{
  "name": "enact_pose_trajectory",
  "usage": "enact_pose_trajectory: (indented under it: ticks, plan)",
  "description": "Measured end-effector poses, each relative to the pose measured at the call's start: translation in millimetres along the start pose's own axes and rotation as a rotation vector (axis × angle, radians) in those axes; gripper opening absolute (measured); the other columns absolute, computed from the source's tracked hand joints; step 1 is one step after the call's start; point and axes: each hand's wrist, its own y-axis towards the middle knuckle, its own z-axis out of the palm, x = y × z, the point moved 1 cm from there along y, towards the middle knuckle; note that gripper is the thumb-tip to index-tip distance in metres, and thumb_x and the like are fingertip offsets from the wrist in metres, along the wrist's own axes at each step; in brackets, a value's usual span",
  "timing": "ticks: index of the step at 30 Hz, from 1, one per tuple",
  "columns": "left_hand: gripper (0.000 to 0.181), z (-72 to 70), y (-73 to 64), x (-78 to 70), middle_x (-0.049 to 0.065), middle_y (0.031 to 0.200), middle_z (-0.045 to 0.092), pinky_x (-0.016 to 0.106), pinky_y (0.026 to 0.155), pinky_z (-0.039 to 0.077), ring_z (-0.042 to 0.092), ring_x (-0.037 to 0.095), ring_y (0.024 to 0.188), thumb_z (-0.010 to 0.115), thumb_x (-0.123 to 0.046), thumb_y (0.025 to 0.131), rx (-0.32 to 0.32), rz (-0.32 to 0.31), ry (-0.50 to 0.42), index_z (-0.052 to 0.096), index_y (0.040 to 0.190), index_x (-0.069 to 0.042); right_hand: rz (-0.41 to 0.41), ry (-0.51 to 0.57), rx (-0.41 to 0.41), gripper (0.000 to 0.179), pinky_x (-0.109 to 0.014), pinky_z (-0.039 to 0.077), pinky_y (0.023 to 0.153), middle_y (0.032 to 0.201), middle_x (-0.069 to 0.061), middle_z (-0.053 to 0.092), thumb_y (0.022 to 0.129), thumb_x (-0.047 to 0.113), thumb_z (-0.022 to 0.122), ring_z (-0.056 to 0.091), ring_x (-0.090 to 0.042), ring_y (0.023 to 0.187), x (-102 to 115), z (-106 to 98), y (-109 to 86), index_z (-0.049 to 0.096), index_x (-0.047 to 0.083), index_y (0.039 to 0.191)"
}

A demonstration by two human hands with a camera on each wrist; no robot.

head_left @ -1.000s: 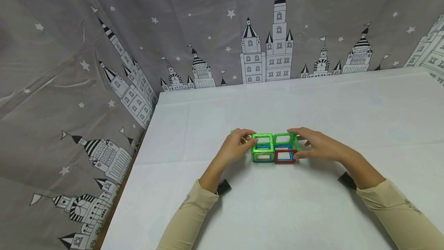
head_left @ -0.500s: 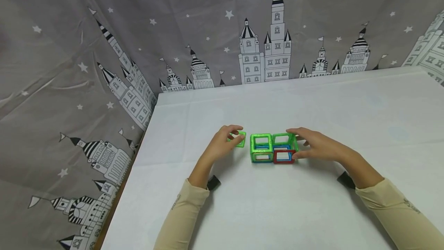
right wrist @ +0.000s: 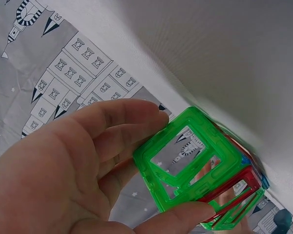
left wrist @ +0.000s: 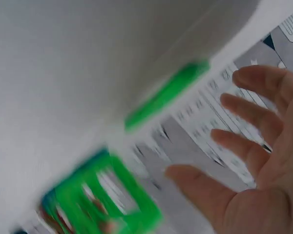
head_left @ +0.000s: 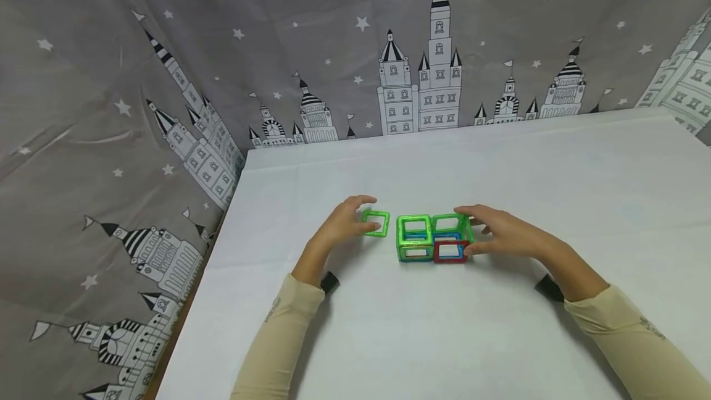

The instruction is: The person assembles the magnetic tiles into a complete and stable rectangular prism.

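A small box structure of magnetic tiles (head_left: 414, 244) stands on the white table, with green, red and blue frames joined side by side. Its left part has a green tile on top; the right part is open above. My right hand (head_left: 502, 231) grips the right end, thumb at the red tile (head_left: 450, 260) and fingers at the back, as the right wrist view shows on the green end tile (right wrist: 219, 152). Left of the box lies a loose green square tile (head_left: 386, 225). Beside it my left hand (head_left: 339, 222) hovers with spread fingers, holding nothing (left wrist: 263, 141).
The white table (head_left: 433, 326) extends on all sides of the tiles. A grey curtain (head_left: 311, 11) printed with castles and stars hangs behind and along the left edge. Dark straps (head_left: 550, 287) show at the wrists.
My left hand has drawn away leftward from the box, past the loose green tile, and its fingers have spread. My right hand keeps its grip on the box's right end.
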Motion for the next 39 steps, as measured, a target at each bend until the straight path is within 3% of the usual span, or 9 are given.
enact_pose_trajectory:
  ticks: [4, 8, 19, 25, 28, 34, 36, 39]
  plan:
    - [0.071, 0.4, 12.5, -4.4, 0.011, 0.148, 0.040, 0.046, 0.114, 0.028, 0.033, 0.031, 0.139, 0.076, -0.024, 0.080, 0.156, 0.053, 0.214, 0.042, 0.141, -0.010, 0.022, -0.002, 0.000, 0.073, -0.055, 0.044, 0.096, 0.137, -0.019, 0.048, 0.083, 0.030, 0.071, 0.052, -0.039, 0.120, -0.4, -0.7, -1.6, 0.037, 0.004, 0.142]
    - [0.079, -1.8, 17.5, -7.6, 0.008, 0.148, 0.037, 0.046, 0.113, 0.031, 0.032, 0.030, 0.137, 0.081, -0.023, 0.075, 0.246, 0.028, 0.372, 0.040, 0.143, -0.015, 0.020, 0.003, 0.006, 0.074, -0.055, 0.044, 0.097, 0.138, -0.018, 0.048, 0.083, 0.032, 0.071, 0.052, -0.039, 0.121, 0.6, -1.0, -0.4, 0.036, 0.005, 0.142]
    - [0.061, -2.8, 13.9, -10.7, 0.008, 0.116, 0.050, 0.037, 0.095, 0.046, 0.048, 0.020, 0.102, 0.075, -0.034, 0.080, 0.228, 0.005, 0.558, 0.053, 0.132, -0.012, 0.017, -0.008, 0.013, 0.073, -0.055, 0.042, 0.099, 0.137, -0.019, 0.049, 0.083, 0.030, 0.071, 0.049, -0.038, 0.123, 1.7, -0.9, 2.4, 0.037, 0.003, 0.142]
    - [0.055, 2.6, 10.8, -14.7, 0.007, 0.098, 0.057, 0.036, 0.076, 0.050, 0.053, 0.019, 0.084, 0.071, -0.047, 0.075, 0.184, 0.126, 0.806, 0.063, 0.108, -0.004, 0.014, -0.017, 0.009, 0.073, -0.055, 0.043, 0.098, 0.136, -0.019, 0.049, 0.083, 0.030, 0.072, 0.049, -0.038, 0.123, 1.1, -1.1, 2.2, 0.037, 0.003, 0.142]
    - [0.057, -0.2, 8.3, -16.7, 0.008, 0.099, 0.057, 0.036, 0.076, 0.051, 0.055, 0.020, 0.083, 0.069, -0.048, 0.076, 0.146, 0.165, 0.778, 0.062, 0.111, -0.003, 0.008, -0.009, 0.008, 0.074, -0.055, 0.043, 0.098, 0.136, -0.019, 0.049, 0.082, 0.031, 0.072, 0.049, -0.038, 0.123, 1.0, -0.5, 3.3, 0.037, 0.003, 0.142]
    - [0.059, -23.9, 3.3, -39.0, 0.011, 0.109, 0.055, 0.034, 0.077, 0.050, 0.054, 0.020, 0.082, 0.068, -0.039, 0.078, -0.009, 0.228, 0.541, 0.058, 0.124, -0.004, 0.012, -0.011, 0.011, 0.075, -0.055, 0.043, 0.098, 0.136, -0.019, 0.049, 0.082, 0.032, 0.073, 0.049, -0.038, 0.122, 0.9, 0.7, 4.9, 0.037, 0.004, 0.142]
    - [0.059, -27.3, 1.8, -54.2, 0.011, 0.109, 0.055, 0.034, 0.077, 0.049, 0.055, 0.021, 0.083, 0.069, -0.038, 0.078, -0.013, 0.283, 0.477, 0.058, 0.125, -0.004, 0.018, -0.020, 0.009, 0.076, -0.055, 0.044, 0.097, 0.136, -0.019, 0.049, 0.081, 0.032, 0.073, 0.050, -0.038, 0.121, 0.7, 0.4, 4.9, 0.037, 0.004, 0.142]
    - [0.058, -20.0, -0.4, -79.1, 0.010, 0.112, 0.054, 0.033, 0.080, 0.051, 0.058, 0.021, 0.089, 0.069, -0.038, 0.079, 0.047, 0.381, 0.432, 0.057, 0.126, -0.006, 0.018, -0.022, 0.007, 0.076, -0.055, 0.044, 0.096, 0.136, -0.020, 0.049, 0.082, 0.031, 0.073, 0.051, -0.038, 0.120, 0.0, 0.1, 4.3, 0.037, 0.003, 0.142]
